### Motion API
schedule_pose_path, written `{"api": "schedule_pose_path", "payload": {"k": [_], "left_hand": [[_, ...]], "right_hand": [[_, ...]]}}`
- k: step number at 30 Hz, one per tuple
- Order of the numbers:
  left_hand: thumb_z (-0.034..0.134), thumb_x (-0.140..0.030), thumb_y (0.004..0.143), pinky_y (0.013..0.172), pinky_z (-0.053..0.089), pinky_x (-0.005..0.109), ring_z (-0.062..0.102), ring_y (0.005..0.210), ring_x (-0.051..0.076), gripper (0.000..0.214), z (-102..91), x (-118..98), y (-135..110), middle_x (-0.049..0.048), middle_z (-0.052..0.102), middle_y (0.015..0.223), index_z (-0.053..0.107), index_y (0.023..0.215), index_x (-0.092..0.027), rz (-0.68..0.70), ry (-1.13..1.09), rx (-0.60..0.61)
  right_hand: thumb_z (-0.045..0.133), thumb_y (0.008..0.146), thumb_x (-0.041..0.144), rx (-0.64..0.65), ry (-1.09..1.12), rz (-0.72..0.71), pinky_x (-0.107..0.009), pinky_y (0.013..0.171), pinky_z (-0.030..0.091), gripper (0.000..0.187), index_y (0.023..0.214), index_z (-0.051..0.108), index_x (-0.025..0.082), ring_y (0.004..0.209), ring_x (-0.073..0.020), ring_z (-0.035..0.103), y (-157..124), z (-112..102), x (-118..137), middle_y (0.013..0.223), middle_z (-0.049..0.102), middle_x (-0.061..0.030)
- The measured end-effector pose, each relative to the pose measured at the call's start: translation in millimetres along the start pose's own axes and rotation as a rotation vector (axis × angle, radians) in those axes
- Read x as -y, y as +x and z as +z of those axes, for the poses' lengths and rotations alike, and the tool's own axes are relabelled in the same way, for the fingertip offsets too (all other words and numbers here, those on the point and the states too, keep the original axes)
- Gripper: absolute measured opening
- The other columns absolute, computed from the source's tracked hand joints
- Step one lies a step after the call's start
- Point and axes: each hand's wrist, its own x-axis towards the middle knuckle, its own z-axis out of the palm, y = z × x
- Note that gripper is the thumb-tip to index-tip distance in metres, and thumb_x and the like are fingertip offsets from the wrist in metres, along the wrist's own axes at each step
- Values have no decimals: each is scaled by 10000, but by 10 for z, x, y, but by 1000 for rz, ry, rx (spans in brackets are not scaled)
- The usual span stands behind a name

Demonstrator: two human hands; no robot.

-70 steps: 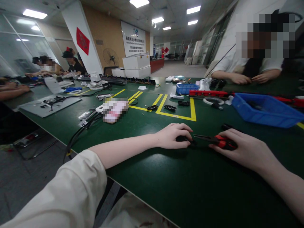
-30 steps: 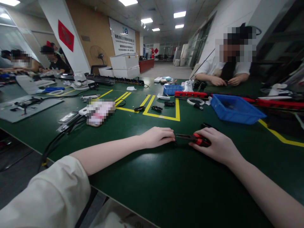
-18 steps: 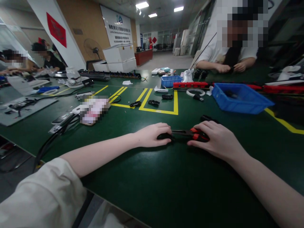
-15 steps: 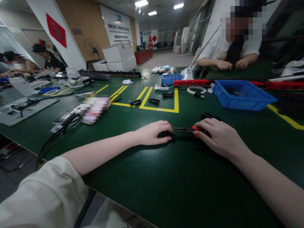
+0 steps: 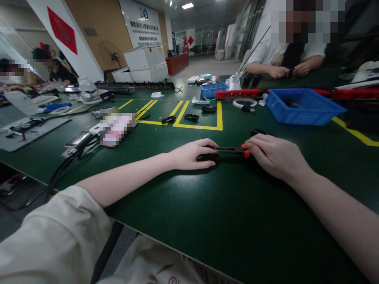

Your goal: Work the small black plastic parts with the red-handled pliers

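The near edge of the green table (image 5: 189,209) slants from the left side of the frame down to the bottom centre, passing under the left forearm. Green surface spreads between the two forearms and down toward that edge; another strip of it lies above the hands, up to the yellow tape (image 5: 198,127) at upper centre.

The left arm comes in from the lower left, its pale sleeve (image 5: 59,232) bunched near the elbow. At the frame's centre the left hand (image 5: 197,154) holds a black part (image 5: 205,157) between its thumb below and fingers above. The right arm enters from the lower right, and the right hand (image 5: 278,156) is closed around the red handles of a pair of pliers (image 5: 232,150). Their slim nose points left, its tip at the left fingertips; whether it grips the part cannot be told.

Just above the right hand lies a dark object (image 5: 260,132), partly hidden by it. A blue bin (image 5: 304,114) stands at upper right, beyond that hand. Small black pieces (image 5: 192,117) lie in and beside the taped outline, and a pinkish item (image 5: 117,130) sits left of centre, above the left forearm.
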Motion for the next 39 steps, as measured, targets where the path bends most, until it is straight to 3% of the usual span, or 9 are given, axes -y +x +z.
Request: {"api": "schedule_pose_path", "payload": {"k": [8, 15, 21, 26, 33, 39], "left_hand": [[570, -341, 964, 1105, 440, 423, 564, 1270, 235, 291, -5, 24, 1, 107, 598, 1364, 709, 1166, -184, -65, -69, 1], [585, -288, 943, 1115, 426, 450, 538, 1307, 257, 253, 12, 54, 1, 143, 605, 1354, 699, 1116, -142, -65, -78, -18], [540, -253, 948, 1203, 242, 569, 356, 1451, 291, 277, 0, 58, 7, 99, 528, 1459, 689, 1170, -179, -66, 20, 6], [516, -232, 946, 1212, 206, 572, 355, 1452, 276, 361, -9, 34, 5, 104, 485, 1497, 629, 1284, -177, -104, 76, 9], [521, -414, 964, 1222, 183, 536, 429, 1396, 268, 421, 10, -26, -10, 143, 476, 1478, 599, 1299, -172, -127, 189, -61], [635, -621, 830, 1075, 387, 515, 485, 1303, 338, 658, 35, -49, -8, 145, 480, 1448, 579, 1317, -181, -234, 289, -76]], "right_hand": [[314, 993, 415, -34, -3, -85, -366, 673, 463, 458, 911, 696, 176, 817, -241, 648, -7, -11, 32, 942, 716, -110], [316, 991, 409, -26, -12, -84, -382, 695, 469, 462, 920, 702, 167, 836, -253, 650, -13, -13, 34, 965, 719, -117], [330, 992, 402, -35, -21, -87, -364, 681, 461, 441, 924, 706, 180, 831, -237, 649, -9, -4, 28, 964, 718, -108], [327, 998, 400, -39, -39, -93, -352, 679, 455, 446, 927, 707, 177, 825, -225, 647, -14, -1, 31, 969, 718, -100], [338, 999, 398, -27, -36, -59, -353, 698, 467, 447, 938, 716, 165, 849, -231, 651, -18, -2, 48, 980, 721, -101], [362, 990, 391, -32, -40, -48, -357, 696, 472, 421, 936, 715, 167, 863, -238, 654, -11, -11, 60, 993, 722, -105]]}}
